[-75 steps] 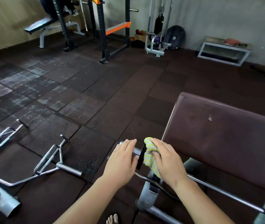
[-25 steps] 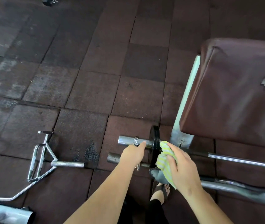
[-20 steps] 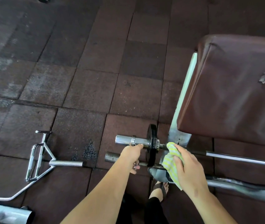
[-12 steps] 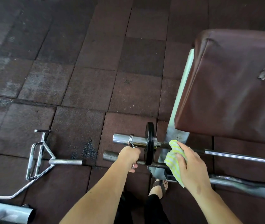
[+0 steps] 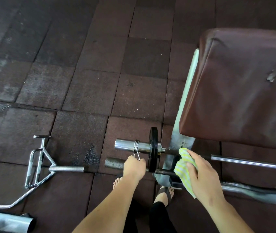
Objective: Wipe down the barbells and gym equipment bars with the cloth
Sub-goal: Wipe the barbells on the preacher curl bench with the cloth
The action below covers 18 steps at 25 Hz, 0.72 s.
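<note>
Pinching the wire handles of the chrome spring collar (image 5: 136, 147) with my left grip (image 5: 134, 167), fingers curled tight round them. Right grip (image 5: 201, 175) is clamped on the yellow-green striped cloth (image 5: 182, 163), pressing it onto the chrome steel barbell (image 5: 251, 161) just right of the black round weight plate (image 5: 153, 148). Barbell runs across both grips: sleeve end past my left, shaft out beyond my right. Brown padded bench (image 5: 243, 81) sits just beyond my right grip.

Cloth looks soft and light and bunches easily; best wrapped round the shaft, palm over it. Bar is stiff, heavy, slick chrome and likely to roll on its rest, so steady it at the sleeve. Collar looks springy and probably needs a hard squeeze to slide.

Rusty grey bar end (image 5: 114, 163) lies just left of my left grip. Chrome triangular-handled bar (image 5: 37, 162) is on the floor, well left.
</note>
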{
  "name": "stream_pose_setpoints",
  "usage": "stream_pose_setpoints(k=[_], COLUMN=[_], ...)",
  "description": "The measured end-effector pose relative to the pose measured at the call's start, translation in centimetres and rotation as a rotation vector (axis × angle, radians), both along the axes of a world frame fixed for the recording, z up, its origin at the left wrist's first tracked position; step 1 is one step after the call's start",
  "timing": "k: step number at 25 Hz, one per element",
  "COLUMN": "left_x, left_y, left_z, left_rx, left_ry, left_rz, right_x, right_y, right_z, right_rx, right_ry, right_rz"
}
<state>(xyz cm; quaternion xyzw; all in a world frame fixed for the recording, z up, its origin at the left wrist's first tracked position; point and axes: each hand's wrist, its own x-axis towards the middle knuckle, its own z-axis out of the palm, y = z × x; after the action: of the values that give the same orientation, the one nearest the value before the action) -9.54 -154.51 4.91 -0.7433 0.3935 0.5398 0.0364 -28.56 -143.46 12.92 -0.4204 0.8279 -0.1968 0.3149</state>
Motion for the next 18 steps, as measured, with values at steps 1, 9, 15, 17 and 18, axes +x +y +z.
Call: stream_pose_setpoints(k=[1,9,15,17,18], left_x=[-0.3,-0.9,-0.7,-0.7,-0.7], left_y=[0.3,0.8,0.2,0.1,0.0], left_z=[-0.1,-2.0,-0.2,0.0,-0.1], left_rx=[0.0,0.009,0.076,0.152,0.192], left_ry=[0.01,0.044,0.095,0.13,0.146], left_rz=[-0.003,-0.044,-0.092,-0.055,-0.063], right_x=[0.0,-0.4,0.4,0.6,0.6], right_y=[0.1,1.6,1.5,1.2,0.9], right_z=[0.0,-0.4,-0.3,-0.2,-0.2], right_rx=[-0.001,0.013,0.013,-0.004,-0.011], right_ry=[-0.003,-0.005,-0.012,-0.013,-0.011], right_rz=[-0.002,0.014,0.037,0.04,0.038])
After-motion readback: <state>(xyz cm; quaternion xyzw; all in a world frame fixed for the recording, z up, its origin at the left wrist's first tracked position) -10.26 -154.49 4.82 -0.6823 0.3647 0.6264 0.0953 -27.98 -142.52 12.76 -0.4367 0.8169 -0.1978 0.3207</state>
